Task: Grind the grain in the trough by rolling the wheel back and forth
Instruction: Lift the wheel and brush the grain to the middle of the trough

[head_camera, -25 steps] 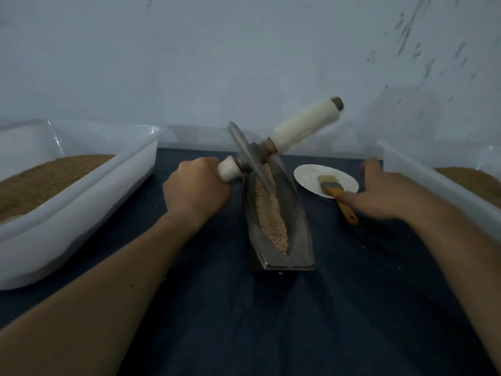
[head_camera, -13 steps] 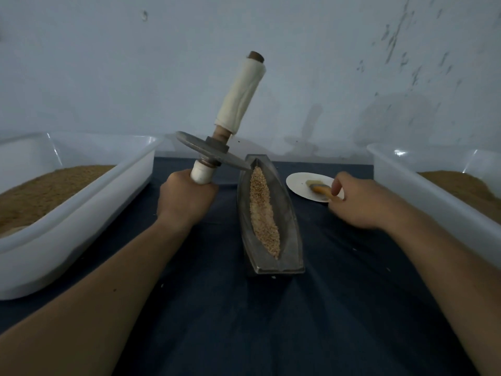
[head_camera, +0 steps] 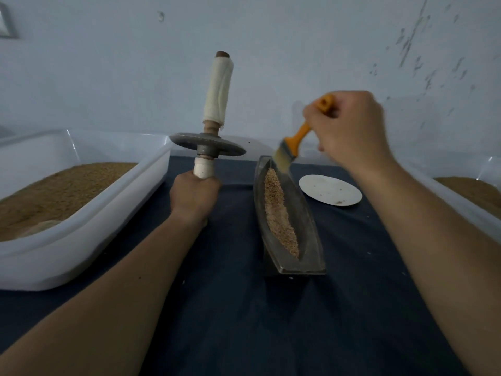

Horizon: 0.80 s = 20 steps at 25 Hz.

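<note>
The left hand [head_camera: 193,196] grips the wheel [head_camera: 207,144] upright just left of the trough [head_camera: 303,213], while the right hand [head_camera: 349,126] pinches a brush [head_camera: 291,147] over its far end.

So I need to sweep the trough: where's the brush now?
Head view, right of centre: the right hand holds the brush up, bristles by the trough's far tip, just left of the plate.

Grain [head_camera: 279,210] lies in the trough [head_camera: 306,226], between two tubs [head_camera: 89,226], plate [head_camera: 330,190] just right.
</note>
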Each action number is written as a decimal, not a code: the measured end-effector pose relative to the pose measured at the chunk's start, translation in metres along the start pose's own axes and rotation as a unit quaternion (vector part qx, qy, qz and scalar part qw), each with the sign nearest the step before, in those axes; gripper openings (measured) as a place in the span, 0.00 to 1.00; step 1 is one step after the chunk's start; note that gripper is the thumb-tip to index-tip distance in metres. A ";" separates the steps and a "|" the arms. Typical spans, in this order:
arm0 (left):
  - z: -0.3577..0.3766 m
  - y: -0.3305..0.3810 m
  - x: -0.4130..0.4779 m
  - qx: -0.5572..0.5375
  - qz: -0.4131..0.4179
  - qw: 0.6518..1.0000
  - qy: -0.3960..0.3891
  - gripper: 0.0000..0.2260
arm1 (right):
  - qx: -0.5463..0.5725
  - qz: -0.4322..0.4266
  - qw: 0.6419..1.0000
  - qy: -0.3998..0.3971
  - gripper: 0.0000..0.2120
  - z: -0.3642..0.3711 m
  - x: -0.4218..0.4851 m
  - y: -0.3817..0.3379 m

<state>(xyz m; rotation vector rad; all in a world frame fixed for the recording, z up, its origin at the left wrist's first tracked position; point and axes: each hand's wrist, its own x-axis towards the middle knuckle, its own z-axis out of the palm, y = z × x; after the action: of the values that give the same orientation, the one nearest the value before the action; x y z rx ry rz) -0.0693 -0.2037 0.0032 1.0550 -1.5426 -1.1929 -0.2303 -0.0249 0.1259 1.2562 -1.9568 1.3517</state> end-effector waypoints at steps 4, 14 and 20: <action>0.000 -0.004 0.001 0.001 0.006 1.000 -0.009 0.08 | -0.047 -0.049 0.997 -0.030 0.15 0.044 -0.011 -0.011; 0.004 -0.003 -0.003 0.035 0.028 0.998 -0.042 0.10 | -0.048 -0.094 0.994 0.029 0.12 0.051 -0.022 0.017; 0.005 -0.002 -0.002 0.007 0.026 0.999 -0.026 0.06 | -0.085 -0.063 0.994 -0.025 0.13 0.048 -0.020 0.022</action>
<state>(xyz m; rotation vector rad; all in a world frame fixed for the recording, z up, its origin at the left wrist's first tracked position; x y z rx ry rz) -0.0737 -0.2007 0.0000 0.9952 -1.6107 -1.1840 -0.2339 -0.0568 0.0798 1.3184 -1.9449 1.0777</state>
